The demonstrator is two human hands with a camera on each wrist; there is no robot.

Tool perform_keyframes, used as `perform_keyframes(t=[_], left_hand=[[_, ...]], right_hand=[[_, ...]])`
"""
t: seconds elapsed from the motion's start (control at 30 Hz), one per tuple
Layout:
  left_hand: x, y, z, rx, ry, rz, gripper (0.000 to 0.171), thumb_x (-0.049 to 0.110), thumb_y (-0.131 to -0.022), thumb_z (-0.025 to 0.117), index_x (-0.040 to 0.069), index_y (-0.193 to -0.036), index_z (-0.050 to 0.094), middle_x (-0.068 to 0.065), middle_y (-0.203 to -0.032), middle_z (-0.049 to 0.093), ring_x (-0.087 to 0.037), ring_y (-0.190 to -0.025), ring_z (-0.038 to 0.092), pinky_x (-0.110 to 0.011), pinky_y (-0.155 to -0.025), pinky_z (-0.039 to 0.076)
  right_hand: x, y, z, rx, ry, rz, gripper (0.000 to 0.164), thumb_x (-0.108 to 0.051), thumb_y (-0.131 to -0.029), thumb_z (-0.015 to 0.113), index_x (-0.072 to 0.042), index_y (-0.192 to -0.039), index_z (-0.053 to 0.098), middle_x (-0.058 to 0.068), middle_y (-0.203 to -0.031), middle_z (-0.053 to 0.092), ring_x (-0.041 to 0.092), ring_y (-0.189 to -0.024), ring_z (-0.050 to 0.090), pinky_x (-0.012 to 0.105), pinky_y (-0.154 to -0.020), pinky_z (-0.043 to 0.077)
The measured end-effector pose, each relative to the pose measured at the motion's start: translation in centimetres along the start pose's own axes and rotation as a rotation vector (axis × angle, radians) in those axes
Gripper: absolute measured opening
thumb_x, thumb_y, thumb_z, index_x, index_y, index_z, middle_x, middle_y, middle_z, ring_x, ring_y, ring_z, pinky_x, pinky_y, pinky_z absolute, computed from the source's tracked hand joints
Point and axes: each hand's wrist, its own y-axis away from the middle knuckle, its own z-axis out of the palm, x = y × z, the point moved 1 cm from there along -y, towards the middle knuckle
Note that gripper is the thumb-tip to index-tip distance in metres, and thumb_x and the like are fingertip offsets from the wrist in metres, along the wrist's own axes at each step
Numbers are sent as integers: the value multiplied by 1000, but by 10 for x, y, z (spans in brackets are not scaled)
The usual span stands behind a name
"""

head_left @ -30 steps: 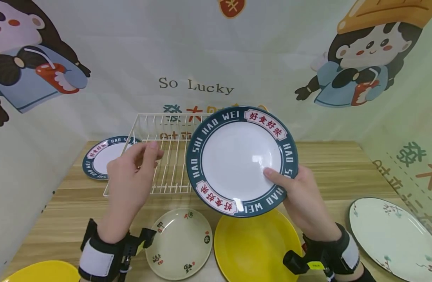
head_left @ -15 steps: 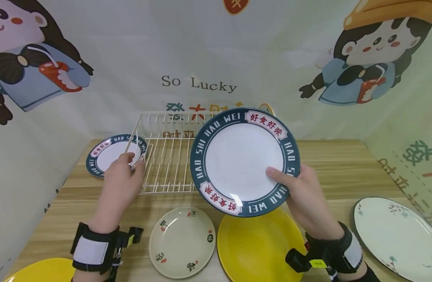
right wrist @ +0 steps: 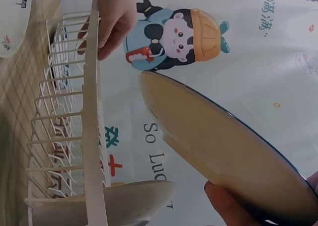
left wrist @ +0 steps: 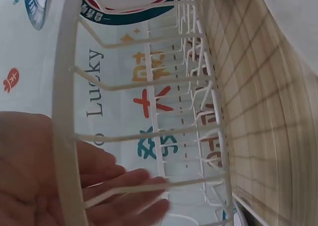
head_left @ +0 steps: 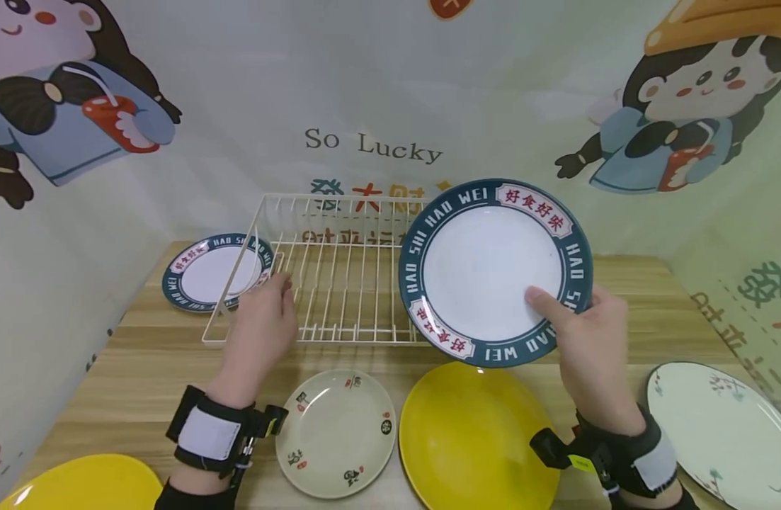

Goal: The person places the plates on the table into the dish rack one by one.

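My right hand (head_left: 590, 354) holds a white plate with a dark blue lettered rim (head_left: 492, 273) up in the air, thumb on its face and fingers behind. The plate's pale underside shows in the right wrist view. My left hand (head_left: 263, 319) grips the left end of a white wire dish rack (head_left: 345, 283), its fingers partly hidden by the bars. In the left wrist view, fingers (left wrist: 134, 196) show behind the rack's wires. A pale plate (right wrist: 134, 201) stands in the rack, visible in the right wrist view.
Behind the rack's left end lies another blue-rimmed plate (head_left: 212, 273). Along the front are a small printed plate (head_left: 335, 433), a yellow plate (head_left: 479, 439) and a second yellow plate (head_left: 84, 485). A floral plate (head_left: 721, 432) lies right. A printed backdrop (head_left: 377, 85) encloses the wooden table.
My left hand has come down onto the rack's left end, first moving left, then back right. My right hand has shifted the blue-rimmed plate to the right, uncovering more of the rack.
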Motion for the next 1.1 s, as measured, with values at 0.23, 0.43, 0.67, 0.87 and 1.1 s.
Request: perform_keyframes(t=[0.23, 0.43, 0.67, 0.87, 1.1], left_hand=[[-14, -3, -15, 244, -36, 8, 26, -9, -88, 58, -18, -112, 60, -36, -114, 58, -52, -110, 51, -58, -95, 40], [-26, 1, -26, 44, -102, -200, 47, 4, -94, 54, -23, -130, 42, -44, -116, 49, -57, -101, 53, -65, -79, 46], [-34, 1, -31, -75, -127, -265, 40, -6, -91, 43, -25, -126, 42, -43, -93, 57, -43, -63, 60, -44, -43, 46], [-38, -1, -30, -151, -92, -305, 43, -13, -84, 44, -25, -125, 41, -38, -90, 58, -36, -61, 56, -35, -41, 42], [-38, -1, -28, -163, -86, -351, 47, -13, -83, 46, -25, -127, 40, -39, -98, 58, -40, -69, 58, -36, -44, 44]], right_hand=[[-3, -1, -4, -13, -94, -10, 43, -5, -90, 72, 5, -129, 60, 9, -115, 69, 19, -97, 68, 27, -82, 51], [-3, -2, -3, -13, -111, -12, 44, -5, -89, 72, 5, -131, 59, 9, -116, 69, 19, -97, 68, 28, -81, 52], [-13, -5, -9, 49, -38, -50, 43, -5, -89, 73, -1, -130, 62, 10, -118, 68, 17, -96, 68, 24, -80, 51], [-35, -13, -8, 92, 282, -178, 38, -14, -92, 70, -6, -129, 65, 8, -112, 71, 12, -89, 69, 21, -76, 52], [-54, -18, 15, 73, 502, -389, 35, -5, -92, 67, 0, -127, 64, 11, -112, 70, 20, -91, 70, 22, -74, 54]])
